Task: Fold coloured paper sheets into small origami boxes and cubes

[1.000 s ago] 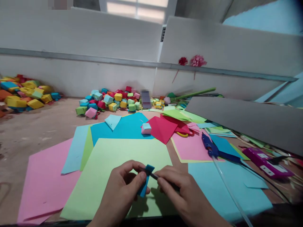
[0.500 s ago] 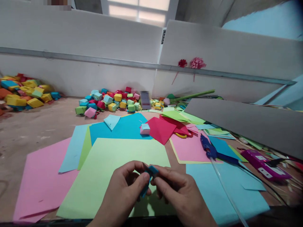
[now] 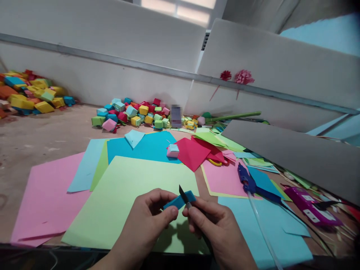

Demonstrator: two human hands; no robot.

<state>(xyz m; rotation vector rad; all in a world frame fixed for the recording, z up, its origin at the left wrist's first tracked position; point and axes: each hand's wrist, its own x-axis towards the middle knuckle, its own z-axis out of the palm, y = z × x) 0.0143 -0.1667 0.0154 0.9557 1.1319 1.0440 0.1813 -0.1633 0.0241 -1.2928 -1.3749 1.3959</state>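
Between my two hands is a folded strip of blue paper (image 3: 174, 203), held above a light green sheet (image 3: 135, 183). My left hand (image 3: 149, 217) pinches the strip's left end between thumb and fingers. A craft knife (image 3: 184, 195) with a dark pointed blade is in my right hand (image 3: 212, 221), its tip pointing up and left across the strip. The right fingertips also touch the strip's right end. Beyond the hands, a small pink and light blue paper box (image 3: 173, 150) sits on a blue sheet (image 3: 152, 146).
A blue glue gun (image 3: 249, 182) with a clear glue stick lies at right, near a purple power strip (image 3: 312, 206). Red paper (image 3: 192, 152) partly covers yellow-handled scissors (image 3: 215, 162). Small coloured paper boxes (image 3: 135, 114) are heaped along the back. A grey board (image 3: 295, 150) juts in from the right.
The blue strip has turned to lie more level between my hands, and the knife blade now shows across it. My view has tilted and shifted slightly.
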